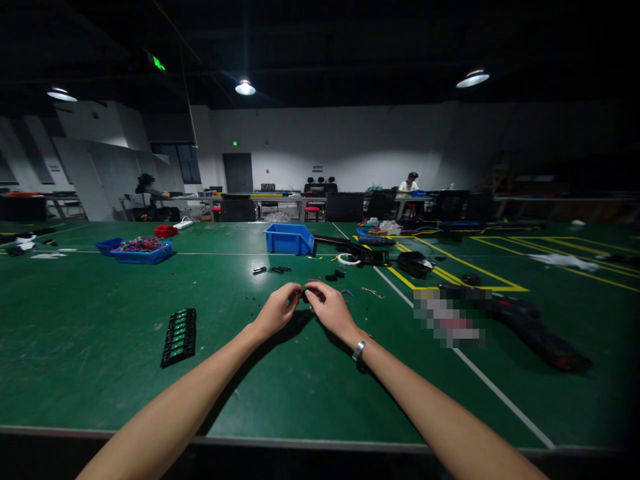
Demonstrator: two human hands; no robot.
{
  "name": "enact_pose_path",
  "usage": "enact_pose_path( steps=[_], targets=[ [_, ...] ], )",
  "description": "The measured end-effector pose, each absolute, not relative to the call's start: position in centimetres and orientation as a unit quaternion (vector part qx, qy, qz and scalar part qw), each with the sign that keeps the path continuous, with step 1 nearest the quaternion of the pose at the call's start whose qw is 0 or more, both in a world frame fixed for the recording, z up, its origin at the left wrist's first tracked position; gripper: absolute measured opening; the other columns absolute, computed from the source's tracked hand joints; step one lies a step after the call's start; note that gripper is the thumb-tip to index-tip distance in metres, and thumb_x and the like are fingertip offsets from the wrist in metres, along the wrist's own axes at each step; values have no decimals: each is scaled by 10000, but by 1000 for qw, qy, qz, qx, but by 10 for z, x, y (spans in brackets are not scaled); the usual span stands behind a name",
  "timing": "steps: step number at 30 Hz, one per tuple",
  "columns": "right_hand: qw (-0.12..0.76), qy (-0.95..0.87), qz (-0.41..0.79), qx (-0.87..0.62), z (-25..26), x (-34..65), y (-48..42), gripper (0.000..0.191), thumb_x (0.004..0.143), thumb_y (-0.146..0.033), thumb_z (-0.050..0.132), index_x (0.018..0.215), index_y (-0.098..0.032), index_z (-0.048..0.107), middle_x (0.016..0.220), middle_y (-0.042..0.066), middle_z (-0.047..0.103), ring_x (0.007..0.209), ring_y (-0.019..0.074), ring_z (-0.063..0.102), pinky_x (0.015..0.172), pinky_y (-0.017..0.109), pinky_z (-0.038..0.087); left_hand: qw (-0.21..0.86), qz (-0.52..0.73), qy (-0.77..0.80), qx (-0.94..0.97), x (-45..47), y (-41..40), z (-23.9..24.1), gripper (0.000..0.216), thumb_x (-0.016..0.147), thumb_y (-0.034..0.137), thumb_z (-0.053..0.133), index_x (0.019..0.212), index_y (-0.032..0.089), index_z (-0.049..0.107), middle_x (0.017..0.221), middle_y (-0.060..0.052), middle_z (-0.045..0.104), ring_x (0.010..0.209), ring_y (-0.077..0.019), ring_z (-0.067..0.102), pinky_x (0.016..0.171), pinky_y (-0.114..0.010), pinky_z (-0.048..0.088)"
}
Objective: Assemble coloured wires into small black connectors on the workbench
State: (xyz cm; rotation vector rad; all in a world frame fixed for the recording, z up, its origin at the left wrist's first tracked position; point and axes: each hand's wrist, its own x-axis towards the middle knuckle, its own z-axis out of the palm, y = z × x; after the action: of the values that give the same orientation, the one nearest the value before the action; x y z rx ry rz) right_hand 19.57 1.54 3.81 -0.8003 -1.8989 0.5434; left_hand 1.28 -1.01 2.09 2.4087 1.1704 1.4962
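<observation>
Over the middle of the green table, my left hand (281,308) and my right hand (327,305) meet at the fingertips. Between them is a small black part (305,295), pinched from both sides and mostly covered by the fingers; its kind cannot be made out. Just beyond the hands lie small black pieces (335,275) and thin coloured wires (347,293). Left of my left forearm rests a black strip holder with several green circuit boards (180,337) in a row.
A blue bin (289,239) stands behind the hands. Farther left, a blue tray (143,252) holds coloured wires. A black tool with red marks (540,327) lies at the right, near a blurred patch. White and yellow tape lines cross the table (240,393). Two people sit far back.
</observation>
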Motion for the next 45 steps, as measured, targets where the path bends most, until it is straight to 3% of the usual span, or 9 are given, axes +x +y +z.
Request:
enact_pose_path(
  steps=[13,27,38,45],
  targets=[
    [479,-790,209,-319,37,195,15,231,930,-248,544,1061,-199,728,1043,82,740,933,208,672,854,333,512,64,481,365,795,15,-12,23,224,989,223,464,1151,169,608,1008,-91,692,895,-174,652,824,-302,515],
    [457,-793,241,-324,37,197,13,262,937,-303,522,1054,-201,733,902,55,744,729,182,651,675,290,505,67,473,368,798,15,-11,23,237,981,196,475,1174,185,612,1052,-79,709,937,-177,675,841,-287,508],
    [476,-786,211,-333,35,197,16,229,924,-266,563,1049,-201,742,1035,86,746,894,210,687,812,325,529,17,469,419,777,12,-12,22,166,948,263,557,1066,186,645,932,-63,698,832,-177,648,778,-287,506],
    [474,-787,201,-340,34,196,18,221,924,-254,569,1051,-199,741,1060,86,745,942,211,688,849,322,524,31,451,420,787,12,-13,23,177,969,267,527,1033,184,668,954,-70,715,864,-179,661,806,-281,503]
  ],
)
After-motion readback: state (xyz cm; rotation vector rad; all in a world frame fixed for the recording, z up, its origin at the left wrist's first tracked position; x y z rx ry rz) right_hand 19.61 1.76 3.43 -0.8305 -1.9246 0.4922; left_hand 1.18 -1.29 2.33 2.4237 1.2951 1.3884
